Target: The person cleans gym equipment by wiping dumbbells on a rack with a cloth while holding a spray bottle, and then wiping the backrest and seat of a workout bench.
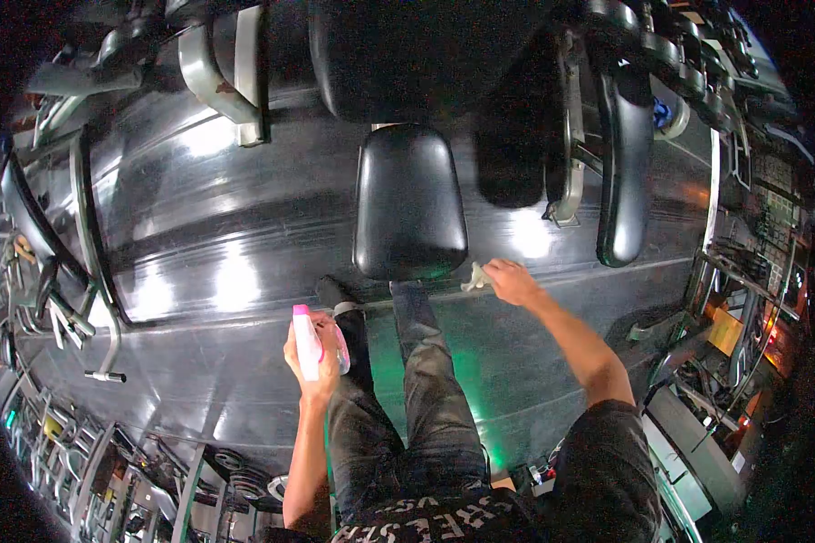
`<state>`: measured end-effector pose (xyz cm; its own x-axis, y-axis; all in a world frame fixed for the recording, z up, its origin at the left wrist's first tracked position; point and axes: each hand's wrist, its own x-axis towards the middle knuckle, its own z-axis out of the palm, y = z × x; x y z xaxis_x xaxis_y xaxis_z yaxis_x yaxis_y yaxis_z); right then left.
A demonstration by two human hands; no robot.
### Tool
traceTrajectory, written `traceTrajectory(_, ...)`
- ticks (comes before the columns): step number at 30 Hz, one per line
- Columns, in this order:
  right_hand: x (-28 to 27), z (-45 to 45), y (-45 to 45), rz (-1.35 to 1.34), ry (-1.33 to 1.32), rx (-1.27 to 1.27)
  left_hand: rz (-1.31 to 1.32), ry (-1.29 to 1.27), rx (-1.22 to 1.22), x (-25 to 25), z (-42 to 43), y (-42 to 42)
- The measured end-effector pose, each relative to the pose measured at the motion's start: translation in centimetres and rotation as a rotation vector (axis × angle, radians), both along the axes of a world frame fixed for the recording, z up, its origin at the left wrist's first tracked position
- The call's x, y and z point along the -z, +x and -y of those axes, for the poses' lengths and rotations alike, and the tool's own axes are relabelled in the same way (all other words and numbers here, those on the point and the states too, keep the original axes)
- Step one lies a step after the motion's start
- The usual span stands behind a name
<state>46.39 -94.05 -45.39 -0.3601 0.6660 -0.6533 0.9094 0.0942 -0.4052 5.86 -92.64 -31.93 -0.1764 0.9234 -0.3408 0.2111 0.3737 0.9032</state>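
Observation:
A white spray bottle with a pink nozzle (309, 342) is gripped in my left hand (316, 359), whose fingers wrap round it in front of my left leg. My right hand (512, 281) is closed on a pale crumpled cloth (477, 277), held out just to the right of a padded black bench seat (410, 204). The cloth hangs near the seat's lower right corner, with a small gap between them. Behind the seat stands a large dark backrest (398, 63).
Another black pad (623, 172) on a metal frame stands at the right. Metal gym frames (91, 226) line the left side, and dumbbells (661, 54) sit on a rack at the upper right. Weight plates (244, 480) lie at the lower left.

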Motion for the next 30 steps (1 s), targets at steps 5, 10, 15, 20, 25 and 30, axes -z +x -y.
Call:
traceTrajectory(5,6.9,8.7,-3.0,-0.346,-0.389,1.275,-0.015,0.021,0.031,1.0,0.3,0.1)
traceTrajectory(10,5.2,5.7,-11.5,-1.135,-0.678,2.287,0.063,-0.045,-0.004,-1.5,-1.8,2.3)
traceTrajectory(15,6.0,-1.2,-14.9,-0.855,-0.263,2.803,-0.001,-0.070,0.018,-1.3,-2.7,3.8)
traceTrajectory(20,8.3,-1.9,-16.9,-0.123,0.562,2.133,0.001,-0.045,0.058,-1.3,-3.0,4.8)
traceTrajectory(25,5.8,-4.6,-14.0,-0.118,0.671,1.484,-0.013,-0.103,0.098,-0.4,-3.0,5.0)
traceTrajectory(30,8.1,-10.3,-12.1,-0.115,0.688,1.259,0.046,-0.076,0.026,-1.5,-4.3,6.7)
